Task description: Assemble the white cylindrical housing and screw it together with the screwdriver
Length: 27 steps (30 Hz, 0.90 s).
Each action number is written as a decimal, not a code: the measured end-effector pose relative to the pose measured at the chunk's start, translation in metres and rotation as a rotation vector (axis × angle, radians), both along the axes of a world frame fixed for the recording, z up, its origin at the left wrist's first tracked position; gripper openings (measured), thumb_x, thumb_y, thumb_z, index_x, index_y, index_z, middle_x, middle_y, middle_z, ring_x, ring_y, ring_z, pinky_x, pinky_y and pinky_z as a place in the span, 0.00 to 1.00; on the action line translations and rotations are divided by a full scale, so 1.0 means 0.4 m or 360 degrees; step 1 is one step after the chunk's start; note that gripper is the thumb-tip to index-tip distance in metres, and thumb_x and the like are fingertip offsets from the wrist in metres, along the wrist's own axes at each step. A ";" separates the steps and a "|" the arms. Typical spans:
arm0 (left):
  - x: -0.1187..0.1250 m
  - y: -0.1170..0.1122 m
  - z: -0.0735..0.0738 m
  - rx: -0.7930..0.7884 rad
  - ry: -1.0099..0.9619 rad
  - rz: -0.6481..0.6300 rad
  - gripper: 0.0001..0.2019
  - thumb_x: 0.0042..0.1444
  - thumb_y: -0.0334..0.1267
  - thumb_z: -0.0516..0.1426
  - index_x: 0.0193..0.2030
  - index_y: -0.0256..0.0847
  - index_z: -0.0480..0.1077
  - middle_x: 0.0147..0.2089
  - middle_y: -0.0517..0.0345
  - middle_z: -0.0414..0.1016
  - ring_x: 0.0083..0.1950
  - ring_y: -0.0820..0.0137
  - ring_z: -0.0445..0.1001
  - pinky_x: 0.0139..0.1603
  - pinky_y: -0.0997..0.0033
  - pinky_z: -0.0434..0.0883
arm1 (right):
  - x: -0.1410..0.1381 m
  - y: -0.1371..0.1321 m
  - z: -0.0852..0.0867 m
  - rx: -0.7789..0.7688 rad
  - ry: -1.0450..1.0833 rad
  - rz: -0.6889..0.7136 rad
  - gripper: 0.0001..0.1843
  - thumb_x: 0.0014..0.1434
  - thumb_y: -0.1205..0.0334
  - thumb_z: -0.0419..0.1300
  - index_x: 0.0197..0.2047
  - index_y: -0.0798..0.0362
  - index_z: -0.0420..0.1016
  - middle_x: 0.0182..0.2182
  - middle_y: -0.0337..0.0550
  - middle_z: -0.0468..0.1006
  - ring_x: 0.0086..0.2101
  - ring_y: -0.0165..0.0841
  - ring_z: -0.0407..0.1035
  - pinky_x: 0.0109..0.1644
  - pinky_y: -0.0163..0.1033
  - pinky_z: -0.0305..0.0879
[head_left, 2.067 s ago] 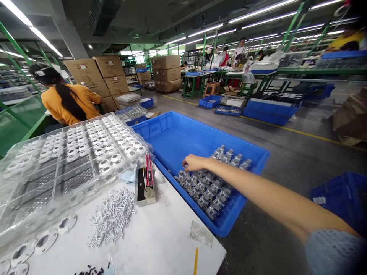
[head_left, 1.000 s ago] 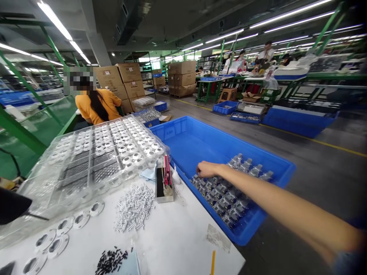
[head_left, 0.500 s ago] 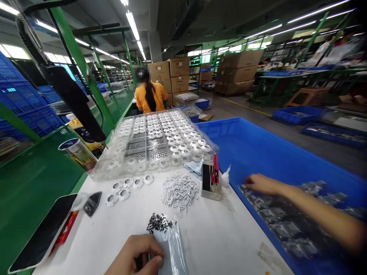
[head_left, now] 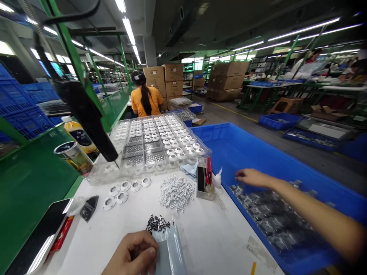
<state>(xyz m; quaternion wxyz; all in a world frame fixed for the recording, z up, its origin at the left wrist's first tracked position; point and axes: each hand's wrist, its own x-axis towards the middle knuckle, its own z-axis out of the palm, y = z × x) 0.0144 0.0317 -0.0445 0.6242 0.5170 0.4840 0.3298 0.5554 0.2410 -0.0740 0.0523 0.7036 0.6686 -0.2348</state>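
Observation:
My left hand [head_left: 133, 252] lies curled at the table's front, closed, beside a clear plastic bag [head_left: 175, 248] over a grey-blue piece; what its fingers hold, if anything, is hidden. Just beyond it is a pile of small black screws [head_left: 157, 224]. Over the blue bin [head_left: 226, 143] at the right hangs my right hand [head_left: 250, 178], fingers stretched out and nothing visible in them. Below that hand, rows of dark plastic-wrapped parts [head_left: 275, 214] fill the bin's near side. Several white rings [head_left: 122, 197] and a heap of small white pins [head_left: 176, 193] sit mid-table.
A clear compartment tray [head_left: 134, 168] holds many white rings. An electric screwdriver [head_left: 86, 110] hangs above its left side. Nearby are a tool box [head_left: 205, 194] with a red cutter, a white squeeze bottle [head_left: 218, 178], a tumbler [head_left: 76, 158] and a tablet [head_left: 37, 236]. A co-worker [head_left: 146, 97] sits ahead.
The view has turned slightly right. My right hand is now a little higher above the wrapped parts, its fingers straighter. My left hand stays by the plastic bag.

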 end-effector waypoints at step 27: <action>-0.148 0.370 0.316 0.1042 -0.0099 0.0540 0.18 0.60 0.45 0.68 0.55 0.44 0.75 0.52 0.51 0.83 0.58 0.54 0.79 0.62 0.58 0.73 | -0.407 -0.148 0.546 0.1157 0.0127 0.0364 0.25 0.71 0.37 0.50 0.56 0.40 0.78 0.46 0.41 0.84 0.35 0.39 0.79 0.34 0.41 0.73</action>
